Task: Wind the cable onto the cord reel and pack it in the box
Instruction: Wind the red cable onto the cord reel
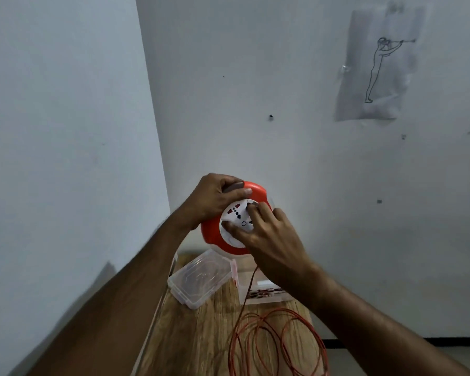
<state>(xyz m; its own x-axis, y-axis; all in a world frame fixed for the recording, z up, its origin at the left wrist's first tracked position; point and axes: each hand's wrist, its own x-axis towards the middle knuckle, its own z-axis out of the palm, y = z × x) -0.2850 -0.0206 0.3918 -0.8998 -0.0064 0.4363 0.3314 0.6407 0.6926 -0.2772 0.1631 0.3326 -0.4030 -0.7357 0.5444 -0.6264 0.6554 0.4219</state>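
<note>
An orange cord reel with a white socket face is held up in the air above the wooden table. My left hand grips its top handle. My right hand has fingers curled into the white centre disc. A thin orange cable hangs from the reel's underside and lies in loose loops on the table. A clear plastic box stands open at the back of the table, its lid laid back to the left.
The table stands in a corner between two white walls. A paper sheet with a line drawing hangs on the right wall. The floor shows at the lower right beyond the table's edge.
</note>
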